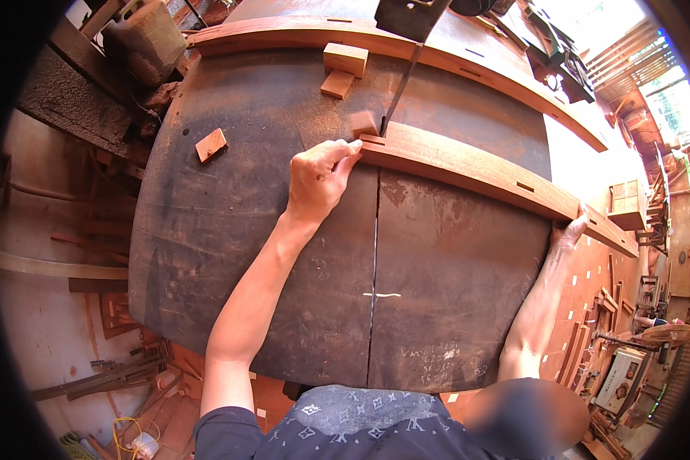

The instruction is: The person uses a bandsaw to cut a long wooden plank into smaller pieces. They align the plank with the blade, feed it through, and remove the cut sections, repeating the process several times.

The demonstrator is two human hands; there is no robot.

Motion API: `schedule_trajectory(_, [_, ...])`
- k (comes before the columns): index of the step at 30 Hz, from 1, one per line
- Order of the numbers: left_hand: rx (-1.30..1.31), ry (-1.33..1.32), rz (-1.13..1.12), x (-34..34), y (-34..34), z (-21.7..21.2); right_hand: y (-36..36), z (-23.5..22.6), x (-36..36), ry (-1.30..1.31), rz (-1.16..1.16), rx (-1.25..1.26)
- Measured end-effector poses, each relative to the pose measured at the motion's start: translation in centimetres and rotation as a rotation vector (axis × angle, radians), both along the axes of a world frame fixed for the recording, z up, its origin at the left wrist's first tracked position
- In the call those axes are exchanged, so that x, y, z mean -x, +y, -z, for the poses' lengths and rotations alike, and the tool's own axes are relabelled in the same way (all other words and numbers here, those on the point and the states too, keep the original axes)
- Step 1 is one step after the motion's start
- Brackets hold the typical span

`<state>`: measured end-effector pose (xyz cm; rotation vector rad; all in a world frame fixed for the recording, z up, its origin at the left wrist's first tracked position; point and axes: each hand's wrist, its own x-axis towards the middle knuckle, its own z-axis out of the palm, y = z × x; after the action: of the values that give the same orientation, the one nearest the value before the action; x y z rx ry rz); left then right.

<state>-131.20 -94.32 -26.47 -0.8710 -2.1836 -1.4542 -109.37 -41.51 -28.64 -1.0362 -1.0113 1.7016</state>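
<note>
Your left hand point(320, 178) presses curled fingers against the near end of the long wooden plank point(475, 170) just before the saw blade point(400, 86), while your right hand point(571, 232) grips the plank's far stretch on the dark saw table point(245, 230), small offcuts point(345, 60) lying beyond your left hand.

Left arm: bare forearm rising from the lower edge, slanting up and to the right, elbow slightly bent.
Left wrist: nearly straight, in line with the forearm.
Left hand point(320, 178): back of the hand facing the camera, fingers curled, fingertips point(353, 144) pressed forward at the upper right of the hand.
Right arm: bare forearm running from the lower right upward, extended well away from the body.
Right hand point(571, 232): seen partly, far from the left hand, fingers pointing upward; its grip cannot be judged.
</note>
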Motion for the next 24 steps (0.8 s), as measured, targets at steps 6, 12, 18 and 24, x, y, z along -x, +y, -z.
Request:
schedule_trajectory(6, [0.042, -0.046, 0.009, -0.49, -0.49, -0.38, -0.21, 0.20, -0.02, 0.029, -0.005, -0.049])
schedule_trajectory(12, [-0.043, 0.007, 0.030, -0.53, -0.24, -0.09, -0.04, 0.06, -0.22, 0.021, -0.011, -0.013])
schedule_trajectory(18, [-0.018, -0.018, 0.020, -0.36, -0.23, 0.26, -0.20, -0.23, -0.23, 0.000, 0.006, -0.009])
schedule_trajectory(24, [-0.014, -0.010, 0.003, 0.30, 0.23, 0.23, 0.26, 0.03, 0.05, 0.021, -0.041, -0.031])
